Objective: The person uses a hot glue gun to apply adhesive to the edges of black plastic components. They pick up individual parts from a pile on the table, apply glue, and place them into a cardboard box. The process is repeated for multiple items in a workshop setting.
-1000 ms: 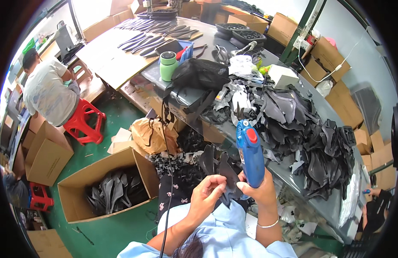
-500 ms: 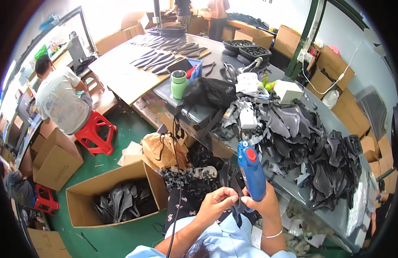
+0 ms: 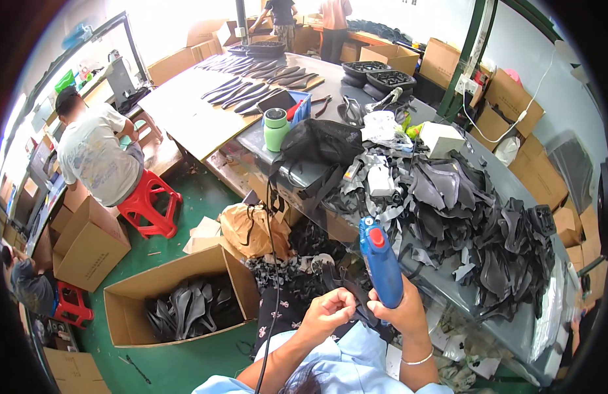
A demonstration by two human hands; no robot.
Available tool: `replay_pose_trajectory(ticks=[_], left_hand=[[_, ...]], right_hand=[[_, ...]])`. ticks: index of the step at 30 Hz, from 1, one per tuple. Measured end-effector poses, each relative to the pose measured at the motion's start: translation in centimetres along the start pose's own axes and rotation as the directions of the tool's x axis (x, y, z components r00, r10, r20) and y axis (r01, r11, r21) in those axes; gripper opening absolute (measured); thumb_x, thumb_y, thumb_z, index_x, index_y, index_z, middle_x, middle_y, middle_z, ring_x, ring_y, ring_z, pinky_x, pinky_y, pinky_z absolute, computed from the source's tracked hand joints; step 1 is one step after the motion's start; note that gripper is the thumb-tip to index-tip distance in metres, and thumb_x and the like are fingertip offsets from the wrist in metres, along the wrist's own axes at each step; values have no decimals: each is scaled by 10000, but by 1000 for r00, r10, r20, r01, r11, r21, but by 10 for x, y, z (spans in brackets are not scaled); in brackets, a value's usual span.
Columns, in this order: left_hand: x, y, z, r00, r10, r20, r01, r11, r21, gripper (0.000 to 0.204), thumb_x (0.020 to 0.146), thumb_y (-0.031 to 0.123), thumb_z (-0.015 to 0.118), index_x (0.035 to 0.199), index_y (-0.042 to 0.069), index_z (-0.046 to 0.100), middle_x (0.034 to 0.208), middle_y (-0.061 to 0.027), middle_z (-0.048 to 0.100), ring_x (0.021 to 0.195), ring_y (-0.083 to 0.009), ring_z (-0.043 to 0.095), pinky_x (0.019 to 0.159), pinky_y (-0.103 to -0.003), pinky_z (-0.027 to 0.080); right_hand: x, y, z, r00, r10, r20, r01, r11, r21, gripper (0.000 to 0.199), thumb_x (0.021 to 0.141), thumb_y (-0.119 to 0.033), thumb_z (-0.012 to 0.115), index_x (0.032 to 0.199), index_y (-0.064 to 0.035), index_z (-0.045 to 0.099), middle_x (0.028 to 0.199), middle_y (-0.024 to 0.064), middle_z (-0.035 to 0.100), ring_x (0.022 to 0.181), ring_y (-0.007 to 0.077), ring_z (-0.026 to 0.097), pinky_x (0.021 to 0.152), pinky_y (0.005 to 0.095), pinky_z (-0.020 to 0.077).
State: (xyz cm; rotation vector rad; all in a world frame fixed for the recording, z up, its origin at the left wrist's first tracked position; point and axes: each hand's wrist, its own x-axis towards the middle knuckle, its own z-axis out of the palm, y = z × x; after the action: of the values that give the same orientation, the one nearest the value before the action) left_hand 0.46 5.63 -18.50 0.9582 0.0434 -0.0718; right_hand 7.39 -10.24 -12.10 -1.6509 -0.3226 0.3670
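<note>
Green floor and stacked cartons ring your grey worktable [image 3: 514, 328], heaped with dark cut pieces [image 3: 487, 223] not yet handled, by the look of it. Your right hand [image 3: 403, 314] is wrapped tight round the blue glue gun [image 3: 380, 261], held upright over your lap; your left hand [image 3: 328, 312] pinches a black strap piece [image 3: 346, 289] just beside it (one in work, I judge). An open box [image 3: 179, 308] already holds more black pieces.

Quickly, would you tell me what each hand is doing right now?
Left hand: closed, pinching a black piece in front of the body.
Right hand: closed around a blue handheld tool with a red button.
</note>
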Motion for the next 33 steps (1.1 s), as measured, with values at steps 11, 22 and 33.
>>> replay_pose_trajectory(ticks=[11,22,33], left_hand=[[-17,22,-2,915,138,378,-260,920,294,176,817,121,621,722,8,525,749,-89,556,723,-190,541,673,-293,435],[5,-31,-39,963,153,-222,-63,928,367,590,827,134,633,1318,-1,334,1213,-130,481,1023,-173,534,859,-283,439],[12,22,-21,975,-77,-208,34,978,-204,286,821,135,593,1057,-18,536,938,-84,613,872,-177,607,809,-315,483]], right_hand=[[14,12,-3,978,-162,-129,89,892,-444,348,639,-130,690,910,-25,499,666,179,586,644,357,620,604,384,481],[10,-3,-39,983,50,177,-72,990,122,463,620,-90,734,1031,3,544,798,14,586,722,71,534,661,212,441],[10,27,-61,973,52,-226,-24,991,128,326,652,-53,688,933,-6,529,745,11,575,667,84,540,632,233,442]])
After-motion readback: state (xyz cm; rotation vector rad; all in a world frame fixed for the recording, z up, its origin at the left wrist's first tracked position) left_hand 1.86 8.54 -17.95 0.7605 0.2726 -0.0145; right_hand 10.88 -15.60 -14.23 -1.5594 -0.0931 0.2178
